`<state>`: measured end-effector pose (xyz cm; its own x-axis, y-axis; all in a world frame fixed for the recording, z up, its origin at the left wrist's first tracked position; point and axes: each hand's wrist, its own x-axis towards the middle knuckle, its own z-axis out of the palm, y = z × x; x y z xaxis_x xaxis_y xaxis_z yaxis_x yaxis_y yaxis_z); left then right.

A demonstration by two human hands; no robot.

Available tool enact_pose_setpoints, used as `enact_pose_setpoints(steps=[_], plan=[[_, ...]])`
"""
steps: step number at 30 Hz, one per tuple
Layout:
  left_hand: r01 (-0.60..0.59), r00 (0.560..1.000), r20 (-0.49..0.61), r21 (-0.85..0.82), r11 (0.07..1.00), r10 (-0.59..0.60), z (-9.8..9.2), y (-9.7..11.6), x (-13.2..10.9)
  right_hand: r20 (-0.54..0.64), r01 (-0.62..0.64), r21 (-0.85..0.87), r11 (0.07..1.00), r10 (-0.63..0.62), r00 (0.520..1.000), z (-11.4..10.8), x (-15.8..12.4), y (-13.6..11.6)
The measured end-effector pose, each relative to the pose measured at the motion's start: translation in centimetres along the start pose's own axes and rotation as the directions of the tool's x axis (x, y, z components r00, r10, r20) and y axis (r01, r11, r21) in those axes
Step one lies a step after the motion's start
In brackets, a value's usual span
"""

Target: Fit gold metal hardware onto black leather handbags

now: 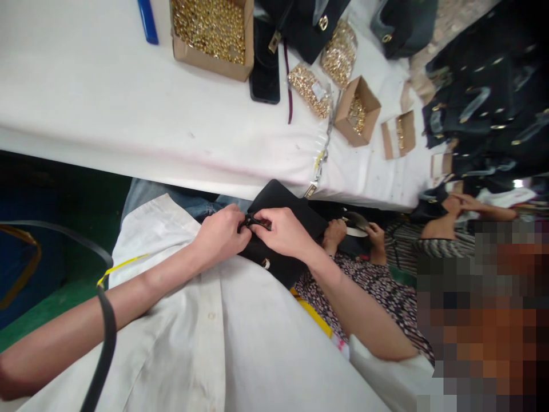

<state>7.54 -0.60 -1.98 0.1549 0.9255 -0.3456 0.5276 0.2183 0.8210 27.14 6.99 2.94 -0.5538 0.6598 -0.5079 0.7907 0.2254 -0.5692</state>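
A black handbag point(287, 212) rests on my lap, below the table edge, with a small metal fitting point(266, 264) on its near part. Above it, my left hand point(225, 229) is closed, thumb and fingers pinching a small black strap piece point(253, 221). From the other side my right hand point(278, 229) pinches the same piece, so the two hands nearly touch. The piece is curved and partly covered by my fingers. A long dark strap point(109, 326) with a yellow strip point(124, 268) hangs over my left forearm.
On the white table point(107, 103) are a cardboard box point(210, 66) of gold fittings, a phone point(265, 86), bags of fittings point(311, 88), a smaller box point(349, 129) and a blue tool point(148, 22). Co-workers sit at the right, one hand point(335, 233) close by. Black handbags point(480, 109) are piled beyond.
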Motion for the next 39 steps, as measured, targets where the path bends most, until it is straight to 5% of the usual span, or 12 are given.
enact_pose_setpoints(steps=[5, 14, 21, 30, 39], plan=[[-0.207, 0.959, 0.127, -0.290, 0.934, 0.252, -0.7, -2.2, 0.7, 0.077, 0.009, 0.018, 1.000, -0.011, 0.997, -0.6, 0.5, 0.5], [-0.009, 0.996, 0.079, -0.265, 0.964, 0.031, -0.3, -2.0, 1.3, -0.034, 0.098, -0.125, 0.987, -0.103, 0.994, 0.0, 0.2, 0.2], [-0.047, 0.999, 0.002, -0.027, 0.999, 0.047, 0.1, -0.3, 2.9, -0.049, 0.087, -0.082, 0.993, -0.091, 0.995, 0.0, -0.2, 0.5], [-0.109, 0.989, 0.090, -0.107, 0.988, 0.119, -0.7, -0.8, 2.9, -0.040, 0.068, -0.018, 0.998, -0.069, 0.997, 0.1, 0.0, 0.7], [-0.028, 0.999, 0.041, -0.136, 0.990, 0.034, 0.2, -1.2, 2.9, -0.046, 0.059, 0.008, 0.998, -0.058, 0.997, 0.0, 0.0, 0.8]])
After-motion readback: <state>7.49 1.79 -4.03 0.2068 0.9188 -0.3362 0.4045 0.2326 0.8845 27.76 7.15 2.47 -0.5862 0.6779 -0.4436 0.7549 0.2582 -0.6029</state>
